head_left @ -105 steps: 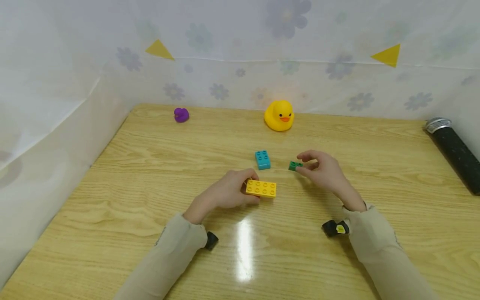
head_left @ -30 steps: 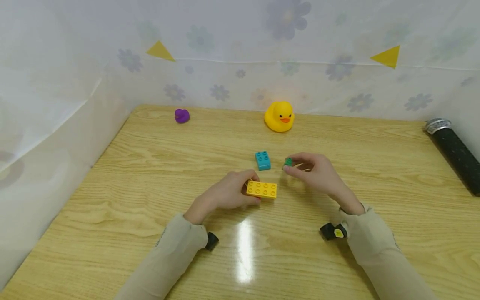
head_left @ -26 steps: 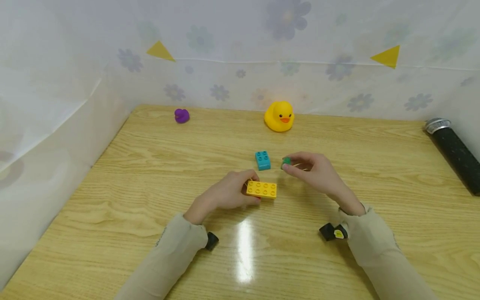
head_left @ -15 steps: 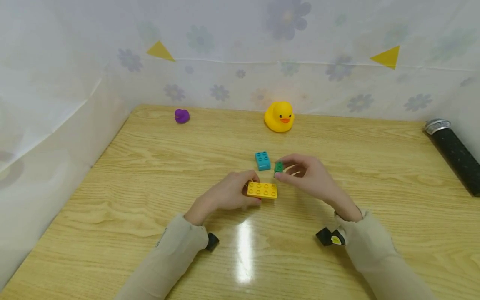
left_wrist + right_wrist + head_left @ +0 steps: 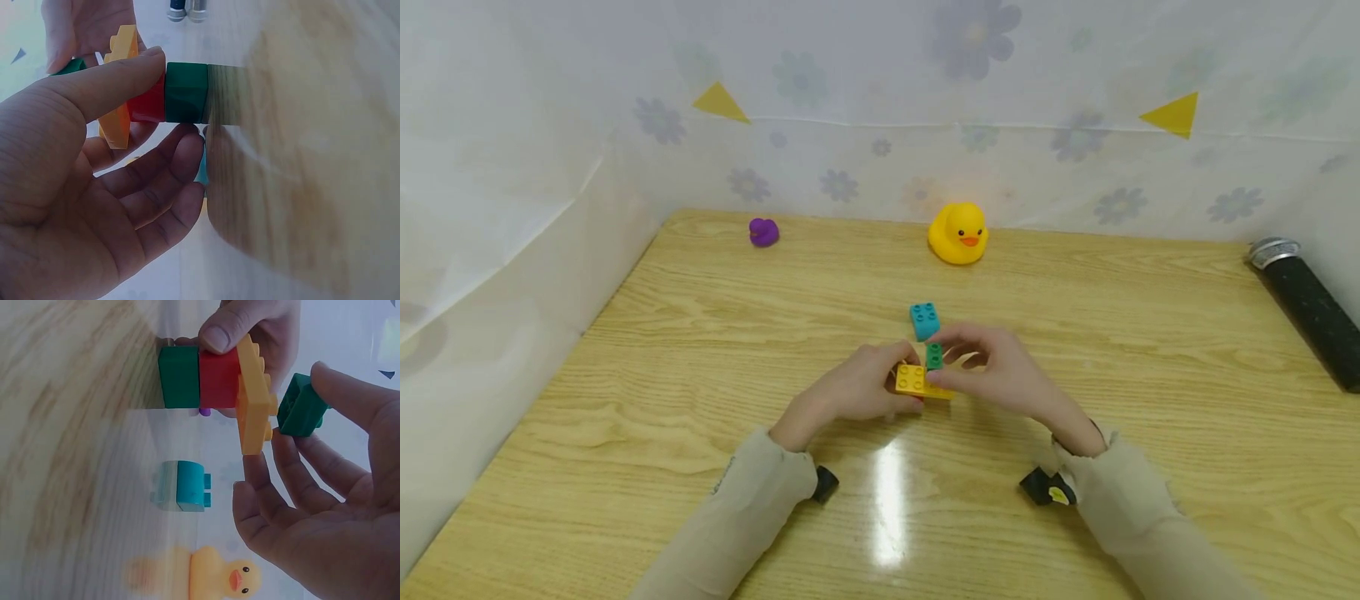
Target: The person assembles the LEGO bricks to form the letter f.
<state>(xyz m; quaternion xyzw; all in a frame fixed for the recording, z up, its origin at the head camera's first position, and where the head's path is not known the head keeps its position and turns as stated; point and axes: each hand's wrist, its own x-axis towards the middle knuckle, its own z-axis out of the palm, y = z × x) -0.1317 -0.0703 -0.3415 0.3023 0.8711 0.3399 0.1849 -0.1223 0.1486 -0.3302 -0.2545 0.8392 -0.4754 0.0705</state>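
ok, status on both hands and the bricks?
Left hand grips red brick, yellow brick on top. Right hand pinches small green brick above yellow brick, not seated. Teal brick just beyond; no obstruction visible.

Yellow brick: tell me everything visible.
The yellow brick is a thin, oblong, plastic-looking plate with round studs on top, some hidden by the right hand in the head view. It lies studs-up on the red brick, overhanging it, above the lower green brick. The left hand grips the red brick; the right holds the upper green brick close over the studs, contact unclear.
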